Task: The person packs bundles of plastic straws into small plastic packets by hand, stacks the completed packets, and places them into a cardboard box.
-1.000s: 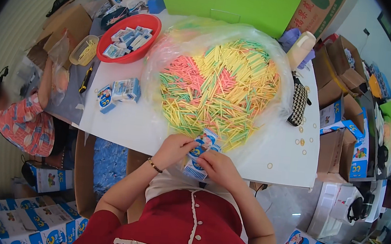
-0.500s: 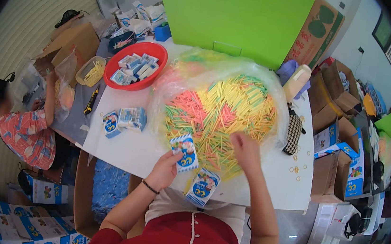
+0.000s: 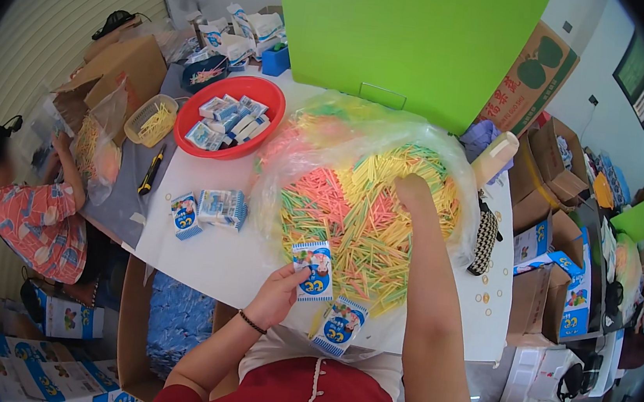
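My left hand is closed around the edge of a small blue-and-white packet, upright at the near edge of the pile. A second such packet lies at the table's front edge, close to my body. A large heap of thin pink, yellow and green sticks fills an opened clear plastic bag. My right hand reaches to the far part of the heap, at the yellow sticks. Its fingers are hidden behind the back of the hand, so any hold on sticks does not show.
Filled packets stand on the white table. A red basin holds several more. A yellow-and-black cutter lies left; a patterned pouch and rubber bands lie right. A co-worker sits left. Cardboard boxes stand around.
My right hand has moved forward from the near right of the heap to its far part. My left hand keeps its packet. The whole view has shifted slightly.
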The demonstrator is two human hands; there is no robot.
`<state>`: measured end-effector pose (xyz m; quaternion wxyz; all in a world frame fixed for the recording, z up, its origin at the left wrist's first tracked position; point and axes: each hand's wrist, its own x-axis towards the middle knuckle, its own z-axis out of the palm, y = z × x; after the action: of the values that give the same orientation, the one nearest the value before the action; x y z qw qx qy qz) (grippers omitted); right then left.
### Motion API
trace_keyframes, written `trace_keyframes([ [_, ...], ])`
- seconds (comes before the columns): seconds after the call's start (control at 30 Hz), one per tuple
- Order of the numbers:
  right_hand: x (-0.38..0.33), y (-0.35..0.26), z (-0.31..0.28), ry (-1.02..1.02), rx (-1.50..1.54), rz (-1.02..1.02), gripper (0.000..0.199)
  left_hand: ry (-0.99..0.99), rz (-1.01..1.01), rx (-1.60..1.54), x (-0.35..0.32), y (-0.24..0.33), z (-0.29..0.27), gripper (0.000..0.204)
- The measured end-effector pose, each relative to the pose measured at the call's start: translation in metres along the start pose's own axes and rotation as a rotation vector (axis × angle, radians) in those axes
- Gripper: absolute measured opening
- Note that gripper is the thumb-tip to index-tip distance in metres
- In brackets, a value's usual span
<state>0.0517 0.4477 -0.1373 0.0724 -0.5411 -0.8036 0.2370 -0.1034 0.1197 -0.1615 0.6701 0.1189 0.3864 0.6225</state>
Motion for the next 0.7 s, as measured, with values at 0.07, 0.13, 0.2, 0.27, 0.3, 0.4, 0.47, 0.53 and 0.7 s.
trace_keyframes([
  [0.07,-0.017,-0.008,-0.003,-0.060,0.170,0.103,0.051,0.016,-0.013,-0.005,0.000,0.001,-0.008,0.028],
  [0.13,-0.039,-0.005,-0.004,-0.083,0.249,0.161,0.046,-0.006,-0.026,-0.004,-0.001,0.004,-0.009,0.028],
  [0.2,-0.061,0.003,0.000,0.106,0.675,0.230,0.032,-0.041,-0.050,0.006,-0.001,0.009,-0.008,0.029],
  [0.27,-0.074,0.007,0.004,0.118,0.826,0.193,0.030,-0.111,-0.072,-0.045,-0.001,0.018,0.004,0.029],
  [0.3,-0.080,0.009,0.004,0.130,0.979,0.156,0.029,-0.179,-0.096,-0.094,0.000,0.023,0.014,0.029],
  [0.4,-0.100,-0.001,0.008,0.114,1.286,0.059,0.026,-0.243,-0.103,-0.203,0.016,0.024,0.038,0.029],
  [0.47,-0.119,-0.018,0.008,0.078,1.595,-0.050,0.021,-0.252,-0.087,-0.319,0.032,0.015,0.059,0.029],
  [0.53,-0.132,-0.033,0.012,0.071,1.548,-0.074,0.020,-0.219,-0.056,-0.385,0.059,-0.005,0.066,0.028],
  [0.7,-0.157,-0.045,0.036,0.136,1.441,-0.153,0.017,-0.162,-0.024,-0.553,0.081,-0.033,0.072,0.023],
])
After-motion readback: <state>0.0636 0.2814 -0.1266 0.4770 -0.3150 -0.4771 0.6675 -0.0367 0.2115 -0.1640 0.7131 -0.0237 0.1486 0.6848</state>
